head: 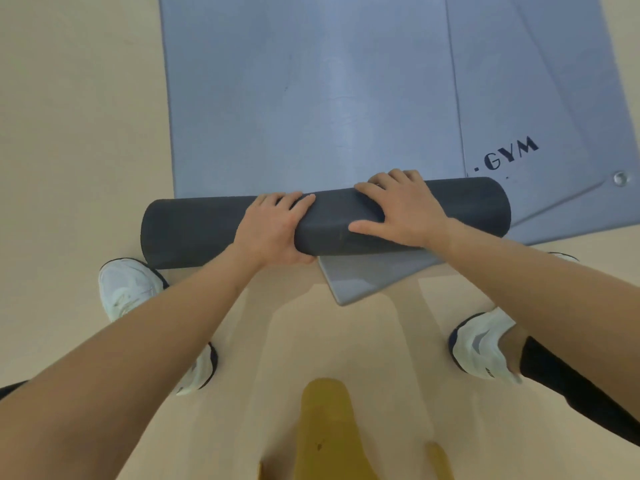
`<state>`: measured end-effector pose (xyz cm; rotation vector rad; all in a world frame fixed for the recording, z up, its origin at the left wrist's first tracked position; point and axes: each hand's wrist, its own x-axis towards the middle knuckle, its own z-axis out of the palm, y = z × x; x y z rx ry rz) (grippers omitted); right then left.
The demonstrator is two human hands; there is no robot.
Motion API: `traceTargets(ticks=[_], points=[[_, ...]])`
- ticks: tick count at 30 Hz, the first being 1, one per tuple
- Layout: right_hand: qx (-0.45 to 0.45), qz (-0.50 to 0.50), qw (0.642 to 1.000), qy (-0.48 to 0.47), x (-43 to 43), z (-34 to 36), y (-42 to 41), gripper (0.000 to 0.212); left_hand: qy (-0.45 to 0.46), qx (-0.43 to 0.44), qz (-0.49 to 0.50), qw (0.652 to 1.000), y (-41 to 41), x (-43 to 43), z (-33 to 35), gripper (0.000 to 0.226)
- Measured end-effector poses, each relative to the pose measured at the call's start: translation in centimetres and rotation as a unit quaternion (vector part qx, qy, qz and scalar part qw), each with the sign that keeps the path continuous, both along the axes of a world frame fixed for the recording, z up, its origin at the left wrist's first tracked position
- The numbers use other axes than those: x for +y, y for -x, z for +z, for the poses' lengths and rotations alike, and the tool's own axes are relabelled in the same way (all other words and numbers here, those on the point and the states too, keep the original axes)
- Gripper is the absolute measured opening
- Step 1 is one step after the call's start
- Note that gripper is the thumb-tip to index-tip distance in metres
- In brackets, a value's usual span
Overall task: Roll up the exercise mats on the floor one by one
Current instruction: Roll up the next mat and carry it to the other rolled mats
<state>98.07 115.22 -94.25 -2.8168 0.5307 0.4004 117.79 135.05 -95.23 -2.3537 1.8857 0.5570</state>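
Rolling up one mat (311,98), with the roll (194,233) already thick. Dark roll across the middle of the frame, long axis from left to right, right end a little higher in the frame than the left. Flat part of the same mat directly beyond the fingers (294,200), toward the top of the frame. Judging from this, best to push straight away from the body.

Left end of the roll out past the left edge of the flat part, over the bare floor (69,133). Seems to call for a small correction on that side, or else a crooked roll.

Left hand (273,233) and right hand (405,213) both on the middle part of the roll, near each other but apart, the right one slightly higher in the frame. Left fingers curled over the top, palm against the near side. Right fingers wrapped over the top as well, thumb stretched to the left along the roll. Both grasping the roll, with arms nearly straight, reaching in from the lower corners of the frame.

Second mat (536,98) with the print GYM at the upper right, flat, just beside the first. Grey corner (363,282) under the right half of the roll, on the near side; cannot tell of which mat.
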Motion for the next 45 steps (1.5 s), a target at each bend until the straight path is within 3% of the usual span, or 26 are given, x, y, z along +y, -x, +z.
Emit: traceTargets(ticks=[2,4,8,12,19,23,26,28,31,34,39,42,45], points=[[-0.079,0.004,0.996,0.044,0.7,0.6,1.4,0.093,-0.042,0.043,0.012,0.998,-1.4,-1.6,1.2,0.107],[-0.104,0.002,0.991,0.087,1.4,0.7,2.4,0.100,-0.081,0.080,0.017,0.993,-2.9,-3.2,1.9,0.103],[-0.053,-0.006,0.989,0.140,1.1,0.0,2.5,0.117,-0.148,0.137,0.039,0.979,-5.2,-6.0,2.5,0.093],[-0.024,0.014,0.988,0.149,-1.0,0.7,0.3,0.103,-0.166,0.160,0.051,0.972,-5.6,-7.5,3.4,0.082],[0.009,0.064,0.993,0.102,-0.9,2.9,2.1,0.090,-0.184,0.195,0.066,0.961,-2.7,-5.8,4.5,0.072],[0.077,0.083,0.993,0.046,-0.1,4.1,4.2,0.087,-0.245,0.299,0.094,0.917,0.0,-3.4,4.5,0.056],[0.119,0.095,0.988,-0.017,0.3,3.8,4.7,0.080,-0.275,0.352,0.120,0.887,1.5,-1.2,4.0,0.059],[0.135,0.082,0.986,-0.048,0.1,3.3,4.4,0.078,-0.229,0.296,0.117,0.920,2.2,0.2,3.8,0.071],[0.162,0.044,0.982,-0.088,-1.1,2.5,3.2,0.077,-0.051,0.152,0.095,0.982,4.0,2.7,3.6,0.088],[0.184,-0.008,0.974,-0.130,-2.6,1.5,1.9,0.078,0.065,0.025,0.057,0.996,7.1,5.0,3.3,0.088],[0.161,-0.074,0.984,0.021,-3.2,0.2,1.3,0.101,-0.029,-0.061,0.056,0.996,9.8,5.2,1.1,0.119],[0.126,-0.111,0.984,0.064,-2.4,0.8,1.2,0.095,-0.023,-0.072,0.072,0.995,8.9,3.7,0.4,0.123],[0.005,-0.090,0.994,0.062,-1.0,1.0,2.7,0.084,0.005,-0.045,0.068,0.997,6.7,2.1,0.3,0.117]])
